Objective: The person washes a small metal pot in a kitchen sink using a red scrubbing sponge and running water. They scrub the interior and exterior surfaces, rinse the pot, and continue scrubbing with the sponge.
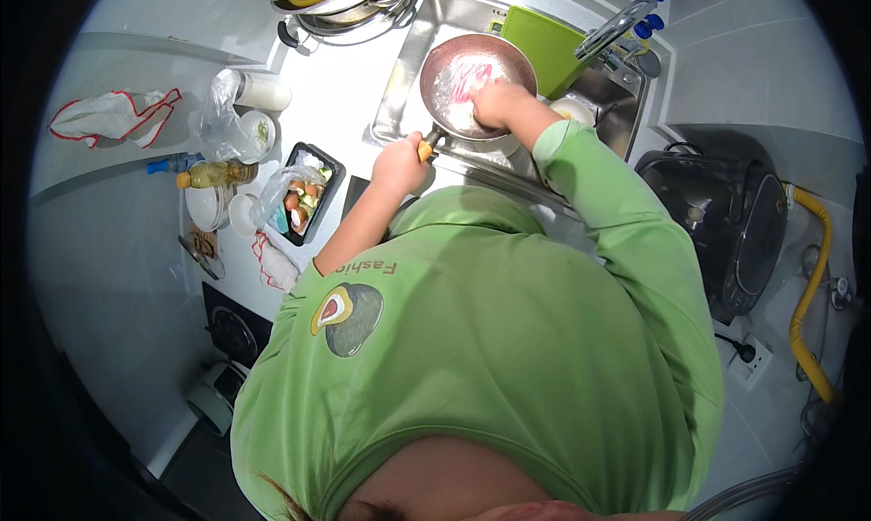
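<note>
My left hand (401, 164) grips the handle (426, 147) of a round frying pan (524, 69) held over the stainless steel sink (401, 89). Inside the pan, my right hand (500, 105) is slightly blurred, its fingers bent around the near edge of a pink-and-white cloth (469, 75). Whitish wet patches show on the pan's inner surface around it. Behind the pan a green cutting board (554, 48) leans in the sink, below the metal faucet (616, 28). Part of a pale bowl (573, 109) shows beside my right forearm.
Stacked metal bowls and pots (340, 7) stand left of the sink. A black tray (330, 198) with eggshells and scraps, an oil bottle (218, 175) and a white cup (245, 215) are on the left counter. To the right sits a black rice cooker (721, 215).
</note>
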Demonstrator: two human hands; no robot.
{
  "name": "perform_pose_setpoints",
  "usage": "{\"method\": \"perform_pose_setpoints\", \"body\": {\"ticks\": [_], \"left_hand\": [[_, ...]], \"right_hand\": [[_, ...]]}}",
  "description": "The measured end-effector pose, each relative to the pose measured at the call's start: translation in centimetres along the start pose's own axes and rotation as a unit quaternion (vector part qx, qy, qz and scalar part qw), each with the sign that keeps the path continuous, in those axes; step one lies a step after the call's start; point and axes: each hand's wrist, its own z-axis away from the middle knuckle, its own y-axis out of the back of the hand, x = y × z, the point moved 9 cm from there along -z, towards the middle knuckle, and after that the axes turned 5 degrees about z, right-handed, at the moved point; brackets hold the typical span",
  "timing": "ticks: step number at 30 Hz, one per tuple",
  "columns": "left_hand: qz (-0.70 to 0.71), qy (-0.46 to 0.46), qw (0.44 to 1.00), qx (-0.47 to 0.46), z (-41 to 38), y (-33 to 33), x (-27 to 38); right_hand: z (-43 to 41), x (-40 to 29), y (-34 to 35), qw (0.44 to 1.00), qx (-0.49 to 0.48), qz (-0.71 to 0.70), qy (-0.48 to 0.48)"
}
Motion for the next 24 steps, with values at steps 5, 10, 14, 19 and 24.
{"method": "perform_pose_setpoints", "body": {"ticks": [5,10,14,19,24], "left_hand": [[-0.016,0.007,1.000,-0.001,0.2,0.5,0.9],[0.018,0.018,1.000,0.013,0.2,0.0,-0.6],[0.013,0.024,0.999,0.019,0.7,1.1,-1.5],[-0.078,-0.017,0.997,0.012,0.2,2.7,-0.5],[-0.122,-0.060,0.991,-0.013,-0.9,4.2,-0.6]], "right_hand": [[-2.7,-1.0,-1.5,0.997,0.042,-0.064,0.024],[1.2,-3.5,-0.2,0.995,0.011,-0.087,0.041],[3.7,-0.2,-0.3,0.997,-0.022,-0.039,-0.068],[2.4,1.9,-0.9,0.972,0.103,0.094,-0.191],[1.1,2.3,-1.9,0.960,0.144,0.141,-0.196]]}}
